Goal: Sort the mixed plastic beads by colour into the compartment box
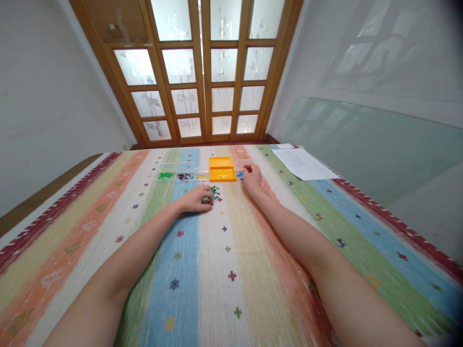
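The left hand (197, 198) rests low over the desk (217, 250), fingers curled at the near left side of a small pile (216, 193) of mixed bits, green and dark red among them. Its grip is narrow, the fingertips bent down toward the cloth (213, 299); whether anything is pinched there, I cannot tell. The right hand (252, 178) is farther forward, at the right side of a clear box of blue bits (239, 175), partly covering it. Thumb and forefinger are drawn close together, so this grip is narrow too, and I cannot tell whether a bit sits between them. Just left of the blue bits stands an orange box (222, 162), its lid open at the back, with white bits (226, 173) scattered inside. Left of it runs a row of clear boxes (176, 177): yellow bits (201, 177) nearest the orange box, then dark red bits (185, 177), then green bits (165, 176) at the far left. The pile lies in front of the orange box, toward its left side. A printed sheet (306, 165) lies well to the right on the striped cloth. Behind the desk are wooden doors (207, 82) with frosted panes.
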A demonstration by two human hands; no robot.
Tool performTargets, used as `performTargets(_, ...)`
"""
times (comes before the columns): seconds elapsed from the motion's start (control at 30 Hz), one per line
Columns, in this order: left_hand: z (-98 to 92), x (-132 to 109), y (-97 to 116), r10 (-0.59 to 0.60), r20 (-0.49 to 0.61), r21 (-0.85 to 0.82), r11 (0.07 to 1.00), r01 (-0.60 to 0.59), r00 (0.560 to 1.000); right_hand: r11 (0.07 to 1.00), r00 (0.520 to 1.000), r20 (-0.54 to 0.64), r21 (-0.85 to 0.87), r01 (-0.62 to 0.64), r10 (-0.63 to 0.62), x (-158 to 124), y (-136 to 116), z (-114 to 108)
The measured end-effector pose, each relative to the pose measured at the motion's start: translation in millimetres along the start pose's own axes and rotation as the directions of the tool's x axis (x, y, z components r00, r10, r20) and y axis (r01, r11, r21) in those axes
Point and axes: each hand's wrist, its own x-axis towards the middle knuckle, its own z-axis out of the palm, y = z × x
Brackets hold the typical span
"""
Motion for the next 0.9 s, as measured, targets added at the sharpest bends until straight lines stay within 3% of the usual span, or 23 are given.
performTargets(0.2,5.0,2.8,-4.4,-0.009,-0.026,0.009,1.000,0.010,1.000,0.999,0.995,0.095,-0.001,0.041,-0.041,-10.2,-11.5,3.6)
performTargets(0.3,8.1,2.4,-9.3,-0.128,-0.140,-0.040,0.992,0.123,0.982,0.998,0.990,0.122,0.018,0.064,-0.066,-12.1,-18.7,1.8)
performTargets(0.37,8.9,1.4,-14.7,-0.224,-0.243,-0.098,0.974,0.206,0.944,0.998,0.989,0.131,0.026,0.064,-0.066,-12.3,-22.7,0.1)
performTargets(0.47,7.6,-1.0,-27.9,-0.333,-0.400,-0.169,0.942,0.288,0.854,0.999,0.991,0.127,0.022,0.046,-0.049,-12.2,-26.2,-1.8)
performTargets(0.63,1.6,-9.1,-61.7,-0.486,-0.587,-0.246,0.869,0.430,0.648,0.999,0.989,0.140,0.019,0.046,-0.048,-11.9,-28.0,-2.3)
performTargets(0.8,-5.7,-21.6,-92.4,-0.562,-0.686,-0.342,0.809,0.478,0.462,0.997,0.987,0.143,0.028,0.069,-0.072,-12.1,-28.3,-1.6)
performTargets(0.9,-8.0,-26.0,-102.3,-0.625,-0.679,-0.422,0.762,0.492,0.385,0.997,0.987,0.148,0.029,0.067,-0.071,-12.4,-27.5,-0.8)
